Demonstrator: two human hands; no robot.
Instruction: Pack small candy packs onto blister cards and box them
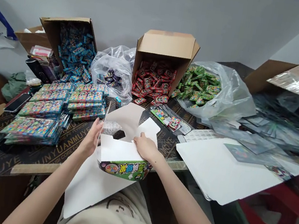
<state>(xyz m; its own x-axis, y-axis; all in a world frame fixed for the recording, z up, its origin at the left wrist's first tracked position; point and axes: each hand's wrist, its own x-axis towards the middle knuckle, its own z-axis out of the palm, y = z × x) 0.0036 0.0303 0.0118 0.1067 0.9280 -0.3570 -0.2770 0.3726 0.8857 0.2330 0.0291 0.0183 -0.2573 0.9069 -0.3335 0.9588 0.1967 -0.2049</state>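
Note:
A partly folded cardboard box (pixel 125 170) stands at the front edge of the table, printed green with colourful lettering outside and white inside. My left hand (pixel 93 136) grips its upright left side panel, with the fingers partly hidden behind it. On the right side, my right hand (pixel 145 147) is curled over a white flap, thumb toward the inside of the box. Beyond the front panel lies a clear bag of whitish contents (pixel 111 127), partly hidden by the box. A white sheet of card (pixel 88 189) hangs below the box over my lap.
Stacks of colourful flat packs (pixel 33 126) fill the left. Behind are cartons of blue packets (pixel 77 49) and red packets (pixel 153 78), plus bags of purple packets (pixel 112 77) and green packets (pixel 201 86). White card sheets (pixel 222 172) and clear sleeves (pixel 281 136) lie right.

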